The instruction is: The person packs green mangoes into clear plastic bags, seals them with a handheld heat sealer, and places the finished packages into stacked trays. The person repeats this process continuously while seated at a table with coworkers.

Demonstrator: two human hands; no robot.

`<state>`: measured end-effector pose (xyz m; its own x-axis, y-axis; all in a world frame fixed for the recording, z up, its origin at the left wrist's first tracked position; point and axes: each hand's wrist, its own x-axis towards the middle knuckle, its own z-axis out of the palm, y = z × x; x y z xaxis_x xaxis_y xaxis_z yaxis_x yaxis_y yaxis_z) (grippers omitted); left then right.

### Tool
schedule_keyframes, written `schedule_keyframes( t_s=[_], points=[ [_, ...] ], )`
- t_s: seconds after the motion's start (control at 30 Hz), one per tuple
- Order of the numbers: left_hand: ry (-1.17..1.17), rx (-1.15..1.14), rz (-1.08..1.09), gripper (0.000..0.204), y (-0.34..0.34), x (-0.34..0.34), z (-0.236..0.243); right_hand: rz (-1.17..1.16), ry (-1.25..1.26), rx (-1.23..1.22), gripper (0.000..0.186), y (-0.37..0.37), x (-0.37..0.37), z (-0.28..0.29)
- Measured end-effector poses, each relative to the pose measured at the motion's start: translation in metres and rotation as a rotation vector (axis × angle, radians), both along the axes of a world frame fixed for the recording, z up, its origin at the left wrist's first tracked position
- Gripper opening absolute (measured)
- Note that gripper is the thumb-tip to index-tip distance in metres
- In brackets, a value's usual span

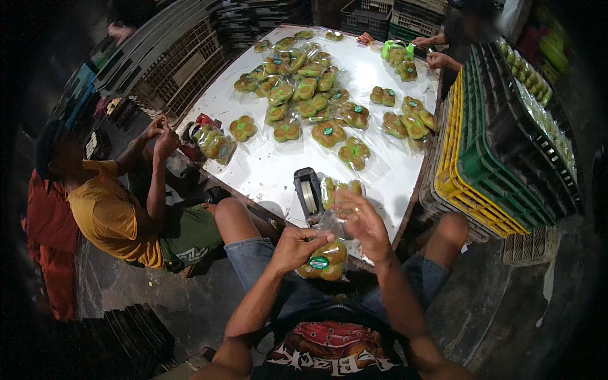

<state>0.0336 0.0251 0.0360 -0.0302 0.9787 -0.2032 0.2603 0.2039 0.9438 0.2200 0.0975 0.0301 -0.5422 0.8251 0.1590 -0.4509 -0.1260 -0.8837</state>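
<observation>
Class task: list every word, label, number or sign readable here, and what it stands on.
Shirt: large pale lettering, left unquoted.
Pack at the left hand: green label, too small to read.
Some other packs: green labels, too small to read.
Co-worker's shorts: pale marking, too blurred.

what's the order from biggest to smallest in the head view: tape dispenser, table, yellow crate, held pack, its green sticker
1. Table
2. Yellow crate, as far as it shows
3. Held pack and tape dispenser: too alike to rank
4. Green sticker
</observation>
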Motion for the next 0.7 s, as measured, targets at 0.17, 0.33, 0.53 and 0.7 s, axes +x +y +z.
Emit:
schedule_keyframes(
  t_s=[0.17,0.33,0.53,0.7],
  points=[
    [-0.089,-0.058,0.027,0.024,-0.003,0.006,-0.005,-0.159,-0.273,0.036,0.018,-0.004,-0.009,-0.027],
    [-0.14,0.201,0.19,0.021,-0.003,0.007,-0.018,-0.334,-0.594,0.519,0.016,-0.007,-0.013,-0.019],
    [-0.256,0.138,0.195,0.021,-0.004,0.001,-0.016,-0.005,-0.528,0.568,0.02,0.011,-0.001,-0.006],
    [-0.241,-0.051,0.217,0.028,0.0,-0.015,-0.024,-0.165,-0.701,0.382,0.021,-0.003,-0.019,-0.017]
  ],
)
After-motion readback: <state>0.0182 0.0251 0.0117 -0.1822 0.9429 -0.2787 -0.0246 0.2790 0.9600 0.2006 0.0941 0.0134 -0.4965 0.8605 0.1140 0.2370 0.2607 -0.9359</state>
